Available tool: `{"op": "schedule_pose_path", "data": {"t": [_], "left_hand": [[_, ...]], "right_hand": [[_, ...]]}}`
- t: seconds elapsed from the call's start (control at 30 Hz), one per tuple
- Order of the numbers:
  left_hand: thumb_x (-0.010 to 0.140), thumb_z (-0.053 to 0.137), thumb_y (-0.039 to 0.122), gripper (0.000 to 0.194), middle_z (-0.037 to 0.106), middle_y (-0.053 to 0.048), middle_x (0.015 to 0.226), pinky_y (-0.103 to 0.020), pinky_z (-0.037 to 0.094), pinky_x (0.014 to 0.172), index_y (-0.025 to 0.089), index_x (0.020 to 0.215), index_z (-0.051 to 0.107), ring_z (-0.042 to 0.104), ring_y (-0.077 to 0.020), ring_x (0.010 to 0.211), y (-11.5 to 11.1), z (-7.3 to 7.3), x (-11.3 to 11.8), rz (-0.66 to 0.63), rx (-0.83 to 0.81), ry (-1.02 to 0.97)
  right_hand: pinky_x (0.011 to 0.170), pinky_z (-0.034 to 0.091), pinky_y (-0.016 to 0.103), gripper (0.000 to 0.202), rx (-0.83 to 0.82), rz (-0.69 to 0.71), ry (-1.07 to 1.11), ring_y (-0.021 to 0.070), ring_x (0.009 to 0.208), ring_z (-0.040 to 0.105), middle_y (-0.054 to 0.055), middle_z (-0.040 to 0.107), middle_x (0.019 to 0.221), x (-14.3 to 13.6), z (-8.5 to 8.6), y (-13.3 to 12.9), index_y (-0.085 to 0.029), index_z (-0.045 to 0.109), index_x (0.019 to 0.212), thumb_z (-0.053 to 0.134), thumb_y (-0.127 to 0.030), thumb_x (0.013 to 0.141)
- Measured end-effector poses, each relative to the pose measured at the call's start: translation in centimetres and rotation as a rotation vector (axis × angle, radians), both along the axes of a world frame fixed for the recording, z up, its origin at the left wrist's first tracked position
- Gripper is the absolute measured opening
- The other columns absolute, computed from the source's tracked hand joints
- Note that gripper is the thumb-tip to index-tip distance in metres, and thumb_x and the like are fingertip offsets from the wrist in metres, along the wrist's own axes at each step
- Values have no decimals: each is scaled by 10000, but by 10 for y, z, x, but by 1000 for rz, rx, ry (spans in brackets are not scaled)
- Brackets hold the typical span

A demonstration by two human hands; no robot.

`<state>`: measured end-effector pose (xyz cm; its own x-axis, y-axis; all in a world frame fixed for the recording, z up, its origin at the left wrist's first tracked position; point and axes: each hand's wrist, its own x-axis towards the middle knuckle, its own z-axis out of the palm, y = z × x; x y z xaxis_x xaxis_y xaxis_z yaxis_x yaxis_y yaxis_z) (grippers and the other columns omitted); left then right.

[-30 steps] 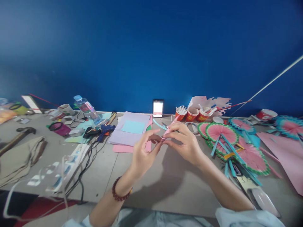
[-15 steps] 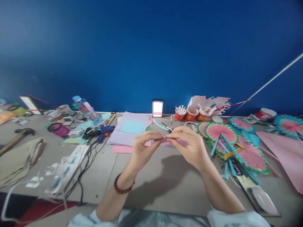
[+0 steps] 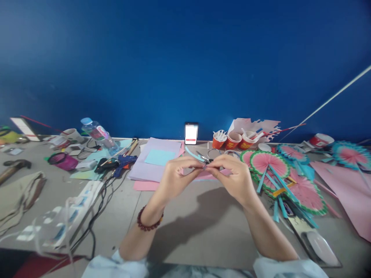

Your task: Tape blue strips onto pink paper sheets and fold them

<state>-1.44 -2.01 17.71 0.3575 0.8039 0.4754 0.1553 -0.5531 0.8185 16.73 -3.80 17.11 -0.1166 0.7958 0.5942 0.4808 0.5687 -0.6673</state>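
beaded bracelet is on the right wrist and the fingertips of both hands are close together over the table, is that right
No, the wrist is wrong: the head view shows the beaded bracelet on the left wrist. The fingertips of the left hand and right hand are close together over the table, as you say.

Pink paper fans (image 3: 269,162) edged in green and blue-trimmed pink fans (image 3: 352,154) brighten the right end of a grey counter (image 3: 185,231), near red cups (image 3: 232,141) with yellow markings. Lilac sheets (image 3: 147,170) carry a pale-blue sheet (image 3: 160,157) toward the back edge, beneath a deep-blue wall (image 3: 185,69).
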Motion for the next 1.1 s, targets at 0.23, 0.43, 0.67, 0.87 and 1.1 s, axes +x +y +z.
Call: {"op": "schedule_pose_path", "data": {"t": [0.23,0.43,0.67,0.87,1.1], "left_hand": [[801,657,207,59,706,-36,771,-268,539,660,196,780,711,649,-157,729,5,0,-4,16,-92,9],[798,664,227,61,699,-38,767,-263,539,654,195,778,711,641,-150,716,7,-4,-3,2,-138,-15],[773,685,214,40,691,-31,755,-240,535,643,186,753,705,630,-136,698,9,-7,-3,12,-171,-25],[761,703,267,102,683,-34,730,-235,517,623,173,724,694,628,-140,684,9,-7,-2,32,-234,-13],[756,705,253,81,678,-24,719,-223,494,595,179,725,697,615,-127,656,8,-7,-2,39,-255,-23]], "right_hand": [[618,494,264,97,-24,7,7,153,693,612,30,659,738,-3,-2,3,-212,697,752,646,-261,819],[680,496,281,94,-30,9,-14,160,743,613,31,663,774,-3,-3,1,-216,694,778,620,-238,833],[707,488,291,102,-71,30,-15,165,765,611,34,661,796,-2,-2,1,-210,684,787,598,-218,842],[718,480,288,101,-117,53,-9,165,791,610,35,669,837,0,-2,0,-220,687,818,590,-200,840],[705,472,277,117,-147,54,-5,159,794,605,29,671,845,-1,0,-1,-224,686,820,579,-182,836]]}}
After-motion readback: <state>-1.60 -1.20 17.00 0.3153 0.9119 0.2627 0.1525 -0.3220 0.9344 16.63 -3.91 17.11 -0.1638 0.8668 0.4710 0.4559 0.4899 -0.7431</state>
